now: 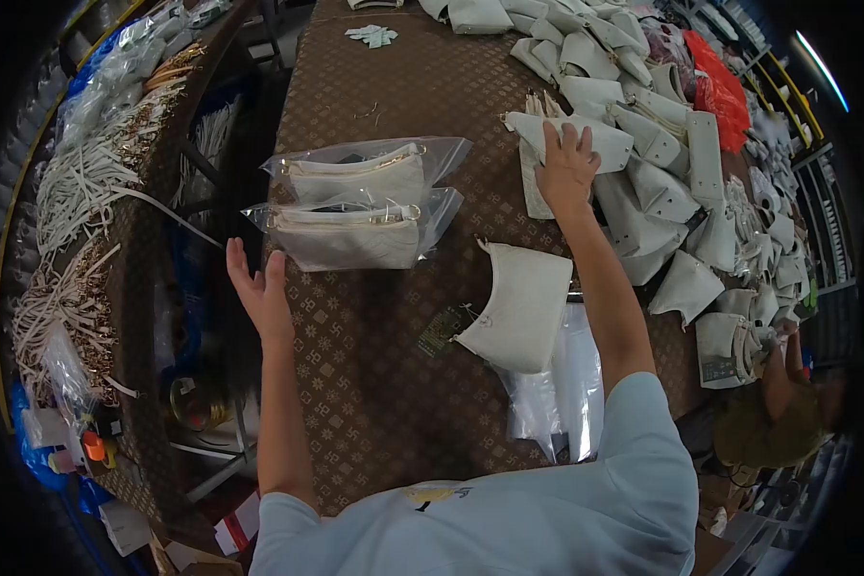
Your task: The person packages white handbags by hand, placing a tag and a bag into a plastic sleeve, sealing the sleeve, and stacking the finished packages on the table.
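My right hand (568,171) reaches onto a white bag (610,142) at the near edge of the heap, its fingers spread over the surface. My left hand (259,288) is raised at the table's left side, fingers apart and holding nothing. Just above and right of it lie two white bags in clear plastic, a nearer one (350,235) and a farther one (360,179). Between my arms, an unwrapped white bag (526,305) rests on the table, partly over clear plastic sleeves (578,384). A dark green tag (440,332) lies beside it.
A large heap of white bags (648,182) covers the table's right side, with red plastic (715,91) behind. Many white straps (77,192) hang on a rack at left. A co-worker (787,403) is at the far right. Small pale labels (371,36) lie at the table's far end.
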### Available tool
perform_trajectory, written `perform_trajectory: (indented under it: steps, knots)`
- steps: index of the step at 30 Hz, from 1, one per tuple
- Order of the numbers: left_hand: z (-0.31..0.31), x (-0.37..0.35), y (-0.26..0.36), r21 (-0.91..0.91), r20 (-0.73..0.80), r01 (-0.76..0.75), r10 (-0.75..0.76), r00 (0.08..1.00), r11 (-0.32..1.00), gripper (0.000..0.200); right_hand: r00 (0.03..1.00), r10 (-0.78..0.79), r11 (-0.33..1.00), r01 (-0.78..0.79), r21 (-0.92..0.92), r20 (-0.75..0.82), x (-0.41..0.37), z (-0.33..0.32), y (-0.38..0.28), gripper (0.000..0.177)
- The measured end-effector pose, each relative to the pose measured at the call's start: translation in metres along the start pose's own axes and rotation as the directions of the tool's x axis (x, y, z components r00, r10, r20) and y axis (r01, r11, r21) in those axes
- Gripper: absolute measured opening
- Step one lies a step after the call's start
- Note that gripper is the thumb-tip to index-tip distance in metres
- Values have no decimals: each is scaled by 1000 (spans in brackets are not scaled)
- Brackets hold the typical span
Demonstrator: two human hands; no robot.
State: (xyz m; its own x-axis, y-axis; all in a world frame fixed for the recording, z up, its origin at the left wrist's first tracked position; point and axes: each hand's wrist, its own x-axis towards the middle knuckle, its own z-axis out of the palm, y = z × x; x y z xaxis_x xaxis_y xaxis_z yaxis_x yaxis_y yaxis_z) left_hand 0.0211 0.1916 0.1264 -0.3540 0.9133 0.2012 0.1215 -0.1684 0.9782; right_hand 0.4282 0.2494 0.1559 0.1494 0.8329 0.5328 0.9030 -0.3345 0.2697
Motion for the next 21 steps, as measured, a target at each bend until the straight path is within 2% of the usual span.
perform_trajectory:
  steps: [1,2,3,4,5,6,7,8,10,11,12,14,16,18,20,21]
  knots:
    - [-3,-6,2,15,-43,-70,71,997,997,69,1000,3,1000,-3,4,-5,3,8,9,69]
    - [-7,-15,6,15,-47,-77,77,996,997,69,1000,-15,995,17,96,-17,6,15,19,60]
    - [-12,-26,11,-7,-28,-115,115,993,993,64,999,-31,982,36,187,-26,5,18,28,52]
    - [-17,-37,16,-32,-11,-157,157,988,987,59,999,-28,981,33,191,-34,5,8,34,52]
    - [-21,-48,22,-36,-15,-168,167,986,985,59,993,77,954,-47,295,-90,5,-5,45,50]
    - [-25,-60,28,-33,51,-157,158,986,987,56,974,185,910,-117,399,-135,4,-22,56,49]
    - [-28,-72,32,-32,119,-144,147,982,989,54,947,273,848,-155,506,-168,2,-39,72,48]
    - [-32,-83,31,-41,121,-149,153,981,988,54,913,362,774,-183,606,-187,-4,-58,88,48]
    - [-35,-103,29,-66,278,-84,99,956,994,52,834,551,377,-235,896,-13,-35,-106,116,50]
    - [-32,-108,35,-76,284,-85,104,953,993,52,814,579,160,-177,971,53,-59,-127,125,49]
    - [-29,-113,45,-84,319,-61,85,944,995,54,799,589,-64,-103,993,121,-84,-145,133,49]
    - [-25,-119,62,-91,361,-37,68,930,995,56,716,613,-398,-86,913,335,-133,-172,128,50]
    - [-15,-114,77,-229,425,86,20,905,970,70,673,504,-675,-84,733,541,-186,-160,116,55]
    - [-8,-117,89,-265,477,132,11,879,955,76,768,323,-764,-133,631,553,-227,-155,83,60]
    - [-13,-123,94,-292,523,180,-1,852,939,83,797,152,-824,-225,520,585,-251,-175,44,63]
    - [-17,-127,94,-345,547,236,-9,837,908,89,790,144,-828,-233,510,595,-263,-176,36,63]
